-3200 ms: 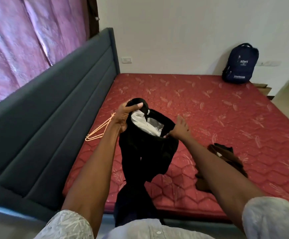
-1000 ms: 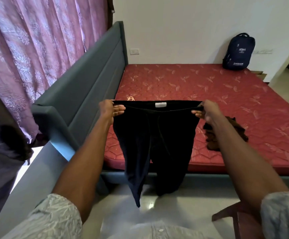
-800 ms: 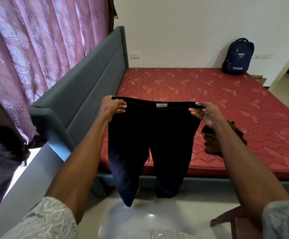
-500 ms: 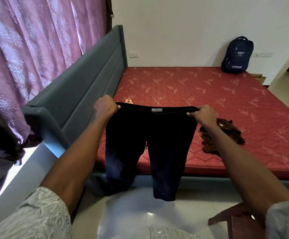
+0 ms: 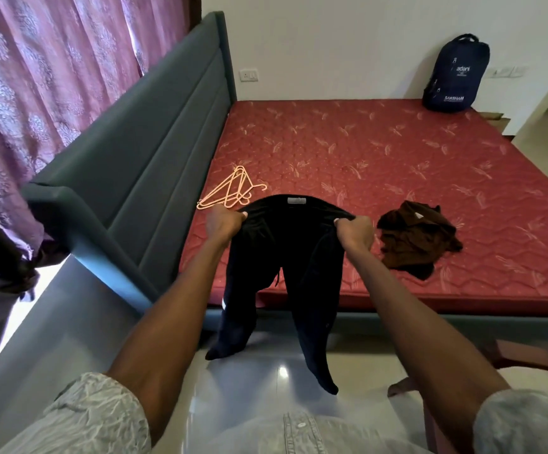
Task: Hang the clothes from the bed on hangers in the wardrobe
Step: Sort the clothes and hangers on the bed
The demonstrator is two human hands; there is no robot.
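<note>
Gripping the black trousers' (image 5: pixel 285 257) waistband, left hand (image 5: pixel 225 221) and right hand (image 5: pixel 354 231); fingertips buried in cloth

Both arms reach forward, bare below rolled sleeves. The left hand (image 5: pixel 223 221) and right hand (image 5: pixel 355 231) are each fisted, knuckles up, gripping the black trousers (image 5: pixel 285 244) at the waistband.

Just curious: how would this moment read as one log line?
left hand + right hand: grip black trousers waistband | hangers: on bed, untouched
</note>
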